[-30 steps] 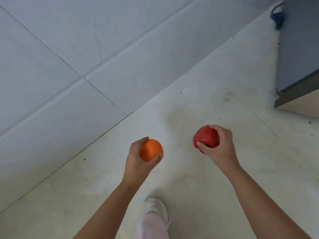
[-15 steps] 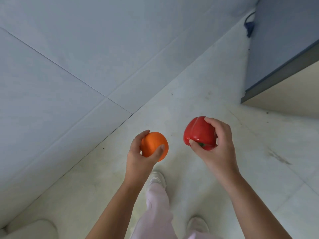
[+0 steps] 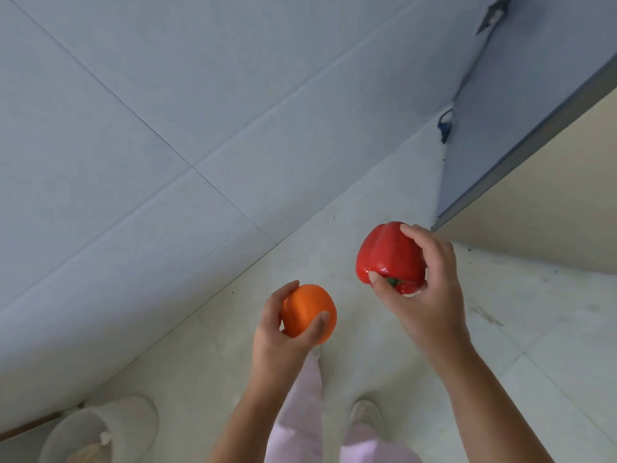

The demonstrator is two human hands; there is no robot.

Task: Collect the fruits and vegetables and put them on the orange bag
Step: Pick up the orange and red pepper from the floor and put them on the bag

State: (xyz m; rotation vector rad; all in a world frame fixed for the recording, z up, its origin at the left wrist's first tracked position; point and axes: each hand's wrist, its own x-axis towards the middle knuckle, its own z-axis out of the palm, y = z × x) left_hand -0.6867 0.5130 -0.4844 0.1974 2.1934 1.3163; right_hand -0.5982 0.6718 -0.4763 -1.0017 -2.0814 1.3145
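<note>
My left hand (image 3: 283, 335) grips a round orange fruit (image 3: 309, 314) at chest height above the floor. My right hand (image 3: 430, 292) holds a glossy red bell pepper (image 3: 389, 255), its green stem end turned toward my palm, a little higher and to the right of the orange. Both hands are apart, with a gap of floor between them. The orange bag is not in view.
A tiled white wall (image 3: 167, 128) runs along the left and meets the pale floor (image 3: 367, 362). A blue-grey door or panel (image 3: 521, 105) stands at the upper right. A white bucket (image 3: 100, 429) sits at the bottom left by the wall. My legs and a shoe (image 3: 365, 417) show below.
The view has turned as I walk: the door panel has grown larger at right and the bucket has come into view. Both hands have risen slightly, still holding the orange and the pepper.
</note>
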